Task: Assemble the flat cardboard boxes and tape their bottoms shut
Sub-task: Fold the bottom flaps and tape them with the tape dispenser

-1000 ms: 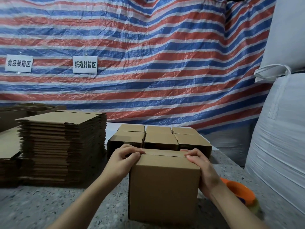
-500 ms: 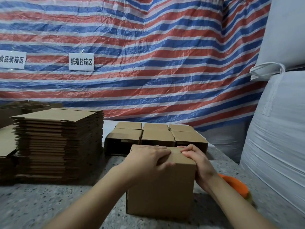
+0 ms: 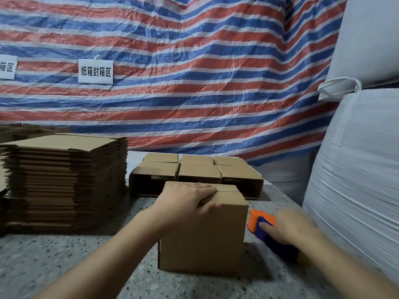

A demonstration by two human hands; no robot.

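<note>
A brown cardboard box stands upright on the speckled table in front of me, its top flaps folded together. My left hand lies flat on those flaps with straight fingers, pressing them down over the seam. To the right of the box lies an orange and blue tape dispenser. My right hand covers its blue handle, fingers curved over it; the thumb is hidden and the hand is blurred.
A tall stack of flat cardboard boxes stands at the left. Several assembled boxes sit in rows just behind the one I hold. Large white sacks wall off the right side. A striped tarp hangs behind the table.
My right hand left the box's right edge and dropped onto the tape dispenser. My left hand slid from the box's left edge across the top flaps.
</note>
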